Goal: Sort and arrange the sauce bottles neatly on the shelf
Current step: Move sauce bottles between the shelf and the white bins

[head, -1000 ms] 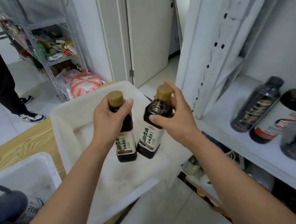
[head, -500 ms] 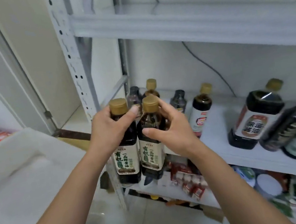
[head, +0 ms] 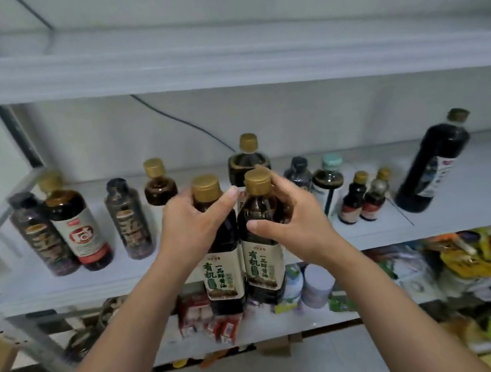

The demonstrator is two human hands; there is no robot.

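Two bottles with gold caps are held up side by side in front of the shelf [head: 108, 281], and they touch each other. The left hand [head: 191, 226] has its grip closed round the neck and shoulder of the left bottle [head: 222, 273], with the thumb across the front, just under the cap. The right hand [head: 295, 226] has its grip closed round the right bottle [head: 265, 266] in the same way, thumb in front and fingers curled behind. Both bottles stand straight up and are full of dark sauce. Each has a pale label with green and black writing. Their bottoms hang lower than the front edge of the shelf, so they are in the air and not standing on it. Many more bottles stand on the shelf behind them. Far to the left is a red-label bottle [head: 79, 231] with a dark bottle on each side of it. Right behind the hands is another gold-cap bottle [head: 248, 159]. To the right are a blue-cap bottle [head: 330, 179], then two small bottles [head: 354, 200] close together, and then a tall bottle [head: 434, 168] that stands well apart from them. A black wire [head: 189, 124] runs down the wall [head: 354, 110] at the back. The top shelf [head: 217, 58] is blurry. The low shelf [head: 261, 334] holds packets and tubs, too blurry to tell what they are.
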